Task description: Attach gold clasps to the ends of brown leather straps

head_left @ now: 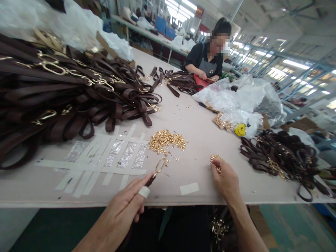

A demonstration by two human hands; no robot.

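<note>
Strap (150,180) with gold clip (157,170): pinched between thumb and fingers of left hand (128,201), near the front edge of the bench (199,140), clip end pointing away. Tape (144,191) on that thumb. Right hand (226,178): fingertips at a small heap of gold bits (215,157), can't tell if any are gripped. Larger gold pile (166,140) just beyond the clip. Brown straps heaped left (105,94) and right (283,154). Plastic bags (236,94) far right; person (203,64) across the bench.
</note>
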